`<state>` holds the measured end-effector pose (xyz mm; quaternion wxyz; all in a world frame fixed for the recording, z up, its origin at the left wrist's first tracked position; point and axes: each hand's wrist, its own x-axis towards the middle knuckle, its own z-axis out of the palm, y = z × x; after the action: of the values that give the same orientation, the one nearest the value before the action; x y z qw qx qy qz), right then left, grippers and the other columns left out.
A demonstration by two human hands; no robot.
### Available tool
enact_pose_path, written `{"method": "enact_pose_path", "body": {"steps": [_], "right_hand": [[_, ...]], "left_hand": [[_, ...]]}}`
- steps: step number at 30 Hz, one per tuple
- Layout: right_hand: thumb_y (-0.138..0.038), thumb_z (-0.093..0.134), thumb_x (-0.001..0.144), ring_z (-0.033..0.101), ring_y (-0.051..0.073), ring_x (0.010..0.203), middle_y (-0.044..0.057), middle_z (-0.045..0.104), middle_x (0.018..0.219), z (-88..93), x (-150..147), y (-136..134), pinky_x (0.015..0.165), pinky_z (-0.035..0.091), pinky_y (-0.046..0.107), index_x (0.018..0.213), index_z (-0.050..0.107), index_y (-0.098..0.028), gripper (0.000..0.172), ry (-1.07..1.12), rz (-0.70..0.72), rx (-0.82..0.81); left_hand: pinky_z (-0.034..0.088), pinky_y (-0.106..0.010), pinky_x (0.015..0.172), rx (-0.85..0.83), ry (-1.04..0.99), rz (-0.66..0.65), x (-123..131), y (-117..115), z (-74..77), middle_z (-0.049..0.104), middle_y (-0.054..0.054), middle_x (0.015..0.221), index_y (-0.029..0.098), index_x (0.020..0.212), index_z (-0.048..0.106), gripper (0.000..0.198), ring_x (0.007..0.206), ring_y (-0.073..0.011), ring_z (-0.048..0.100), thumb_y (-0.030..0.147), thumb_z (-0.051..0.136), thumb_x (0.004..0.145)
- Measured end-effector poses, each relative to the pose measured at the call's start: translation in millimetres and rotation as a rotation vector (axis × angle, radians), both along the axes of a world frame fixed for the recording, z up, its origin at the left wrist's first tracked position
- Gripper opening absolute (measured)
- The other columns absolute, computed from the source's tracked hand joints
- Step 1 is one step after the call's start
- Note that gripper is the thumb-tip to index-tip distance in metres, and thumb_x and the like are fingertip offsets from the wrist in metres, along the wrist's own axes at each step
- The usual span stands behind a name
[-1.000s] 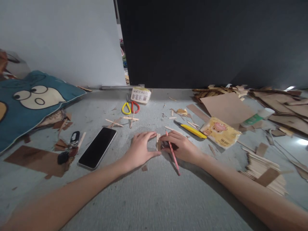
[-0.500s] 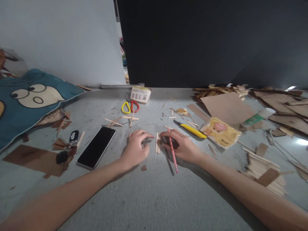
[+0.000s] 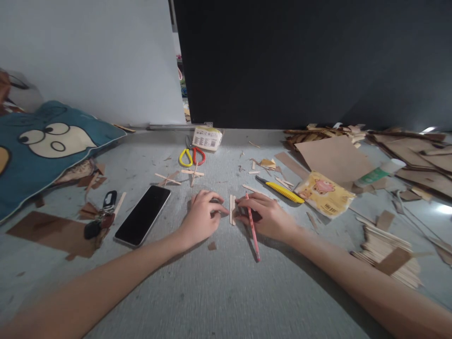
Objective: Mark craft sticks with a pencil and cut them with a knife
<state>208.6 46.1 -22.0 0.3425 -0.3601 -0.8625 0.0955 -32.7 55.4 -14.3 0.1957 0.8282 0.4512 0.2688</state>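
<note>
Sticks (image 3: pixel 231 210), 2 of them, pale and flat, lie side by side on the grey surface (image 3: pixel 219 292), right between the hands! The left hand (image 3: pixel 204 214) is loosely open, fingers bent, nothing in its grip, forefinger aimed at the pair from just beside. Across from it, the right hand (image 3: pixel 266 214) grips a pink pencil (image 3: pixel 253 234) that slants back toward the person, and those fingertips sit right by the 2 sticks; contact is too close to call. Look left: a dark-screened phone (image 3: pixel 143 215) lies at an angle, keys (image 3: pixel 100 223) just beside it. Up ahead comes a cross of sticks (image 3: pixel 195 173), then scissors (image 3: pixel 193 151) with 1 yellow handle and 1 red. Over on the right, a yellow cutter (image 3: pixel 284 192) lies just beside a tissue pack (image 3: pixel 325 193), a glue stick (image 3: pixel 374 176) farther out.
</note>
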Motion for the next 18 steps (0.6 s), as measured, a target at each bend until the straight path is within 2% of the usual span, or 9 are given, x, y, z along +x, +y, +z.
{"method": "enact_pose_path", "body": {"steps": [5, 8, 12, 18], "right_hand": [[-0.025, 0.07, 0.097, 0.073, 0.027, 0.098, 0.011, 0.08, 0.103, -2.1, 1.0, 0.9, 0.087, 0.062, 0.044, 0.112, 0.071, -0.022, 0.016, -0.022, 0.032, 0.047], [-0.025, 0.07, 0.098, 0.073, 0.027, 0.095, 0.011, 0.079, 0.101, -1.7, 0.2, 0.7, 0.084, 0.062, 0.043, 0.114, 0.069, -0.022, 0.016, -0.009, 0.025, 0.05], [-0.026, 0.067, 0.1, 0.072, 0.025, 0.09, 0.011, 0.078, 0.1, 1.5, -0.8, -0.3, 0.08, 0.062, 0.04, 0.116, 0.069, -0.022, 0.016, 0.017, 0.02, 0.046], [-0.025, 0.066, 0.101, 0.072, 0.025, 0.091, 0.01, 0.079, 0.101, 3.6, -1.0, -0.3, 0.082, 0.061, 0.039, 0.116, 0.068, -0.021, 0.016, 0.002, 0.095, 0.024]], "left_hand": [[0.044, -0.049, 0.101, -0.007, -0.004, -0.007, 1.5, -0.4, 2.1, 0.075, -0.003, 0.107, 0.027, 0.086, 0.081, 0.035, 0.113, -0.0262, 0.063, 0.0, 0.06, 0.085], [0.045, -0.049, 0.102, -0.009, -0.033, 0.012, 3.1, -1.0, 2.7, 0.075, -0.005, 0.113, 0.026, 0.105, 0.078, 0.024, 0.116, -0.0273, 0.063, 0.011, 0.068, 0.089], [0.041, -0.052, 0.111, 0.021, 0.01, -0.044, 4.3, -1.5, 0.3, 0.071, -0.005, 0.131, 0.029, 0.126, 0.072, 0.036, 0.129, -0.0297, 0.058, 0.03, 0.077, 0.09], [0.039, -0.054, 0.114, 0.033, 0.084, -0.068, 4.0, -0.8, -2.0, 0.068, -0.006, 0.139, 0.029, 0.123, 0.073, 0.038, 0.136, -0.0311, 0.055, 0.032, 0.081, 0.086]]}}
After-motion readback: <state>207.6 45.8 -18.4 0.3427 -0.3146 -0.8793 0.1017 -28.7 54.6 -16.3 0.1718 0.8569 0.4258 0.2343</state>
